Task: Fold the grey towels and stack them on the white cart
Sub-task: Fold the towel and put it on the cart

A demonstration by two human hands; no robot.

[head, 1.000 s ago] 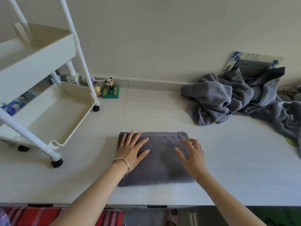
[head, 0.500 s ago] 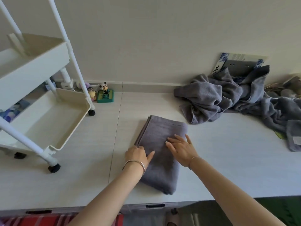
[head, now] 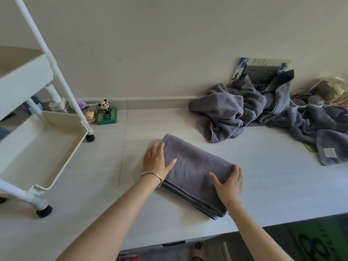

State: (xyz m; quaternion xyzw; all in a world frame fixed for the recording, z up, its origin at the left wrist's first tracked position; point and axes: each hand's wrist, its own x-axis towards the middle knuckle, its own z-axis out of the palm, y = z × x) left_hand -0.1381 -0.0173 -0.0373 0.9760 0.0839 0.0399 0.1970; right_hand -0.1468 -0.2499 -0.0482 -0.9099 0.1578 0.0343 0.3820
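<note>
Head view: crumpled grey towels [head: 235, 113] beyond folded towel [head: 195, 170].

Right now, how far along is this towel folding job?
Early days. Done: one folded grey towel lies flat on the table. In hand: the left hand and right hand sit at its two ends, apparently a grip to lift it. Left: the white cart shows no towels in its visible trays, and a crumpled pile of grey towels waits unfolded by the wall.
</note>
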